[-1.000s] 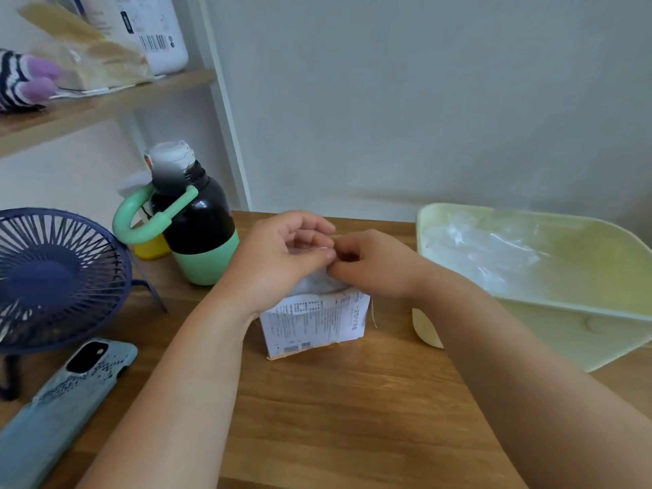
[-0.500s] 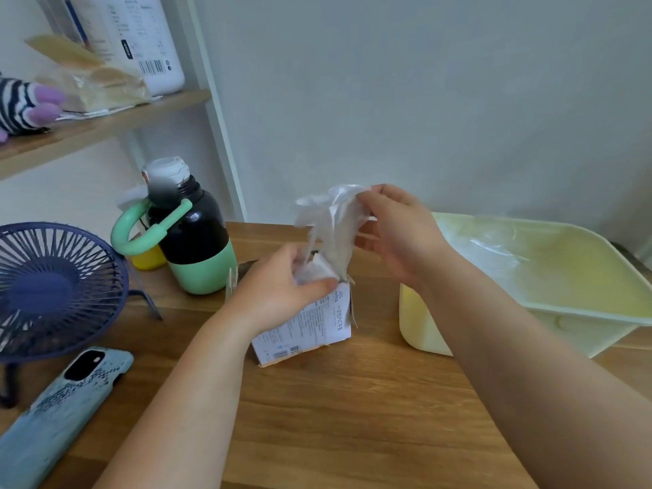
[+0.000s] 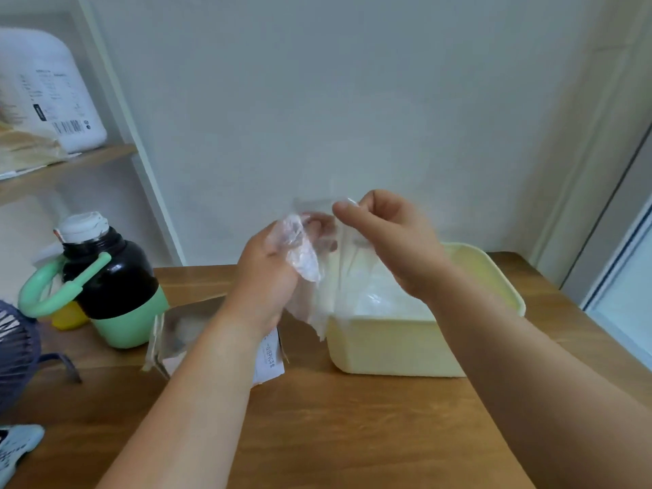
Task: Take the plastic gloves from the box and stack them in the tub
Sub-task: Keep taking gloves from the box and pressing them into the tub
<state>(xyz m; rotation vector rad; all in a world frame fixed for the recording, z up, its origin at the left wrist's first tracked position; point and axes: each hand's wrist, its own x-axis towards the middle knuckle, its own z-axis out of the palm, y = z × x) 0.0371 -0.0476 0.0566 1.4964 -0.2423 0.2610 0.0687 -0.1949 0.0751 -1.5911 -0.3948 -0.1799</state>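
Table: a wooden table (image 3: 335, 435) was seen under everything, running from the wall to the near edge.
Tub: a pale yellow tub (image 3: 395, 351) was set on the table at 3 o'clock of the box; clear stacked gloves (image 3: 374, 294) were seen lying inside it.
Jug: a white jug (image 3: 60, 97) was kept on a shelf at 10 o'clock of the hands.
Bottle: a black and green bottle (image 3: 113, 277) with a mint handle was stood upright at 9 o'clock of the box.
Fan: a dark blue fan (image 3: 14, 347) was cut off by the left edge, at 9 o'clock of the bottle.
Box: the glove box (image 3: 271, 356) was left open on the table, largely hidden by the left forearm.
Right hand: the right hand (image 3: 391, 241) was raised over the tub's near left corner, thumb and curled fingers pinched on the glove's upper edge.
Left hand: the left hand (image 3: 268, 277) was raised above the box, fingers curled round the bunched part of the glove.
Glove: a clear plastic glove (image 3: 300, 255) was held in the air between both hands, at 12 o'clock of the box, its loose end hung down to the tub's rim.
Phone: a light blue phone (image 3: 17, 442) was laid at 7 o'clock of the box, mostly out of view.
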